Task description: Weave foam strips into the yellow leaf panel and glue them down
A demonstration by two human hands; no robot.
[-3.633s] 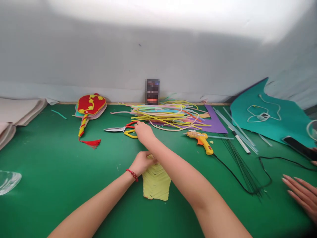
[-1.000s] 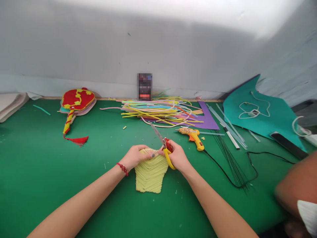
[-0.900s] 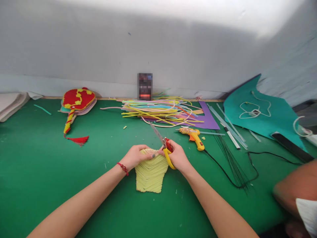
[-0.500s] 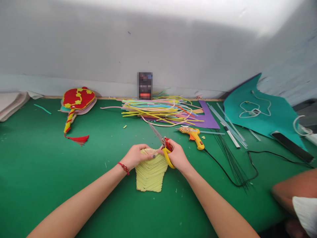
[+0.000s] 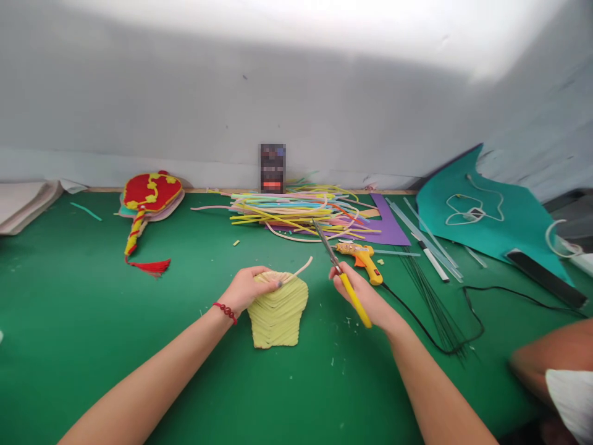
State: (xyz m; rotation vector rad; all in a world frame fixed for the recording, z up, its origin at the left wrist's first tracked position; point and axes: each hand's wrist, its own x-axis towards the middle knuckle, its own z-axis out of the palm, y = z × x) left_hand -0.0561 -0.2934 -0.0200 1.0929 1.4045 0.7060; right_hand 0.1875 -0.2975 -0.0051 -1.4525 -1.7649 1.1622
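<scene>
My left hand pinches the upper left edge of a pale yellow panel covered in slanting rows of fuzzy strips. A loose cream strip sticks out from the panel's top edge, up and to the right. Apart from the panel, my right hand is closed around scissors with a yellow handle. Their metal blades look closed and point up and left toward a heap of fuzzy strips. Just beyond my right hand lies a yellow glue gun with a black cord.
Colourful fuzzy stems are heaped by the wall near a propped phone. A red fan with a tassel lies left. Right are dark wires, a marker, clear glue sticks and a teal sheet. Someone's arm rests at the right edge.
My right hand has moved right with the scissors, away from the panel, and the scissors have turned. The cream strip now stands free. The panel has shifted slightly left and up.
</scene>
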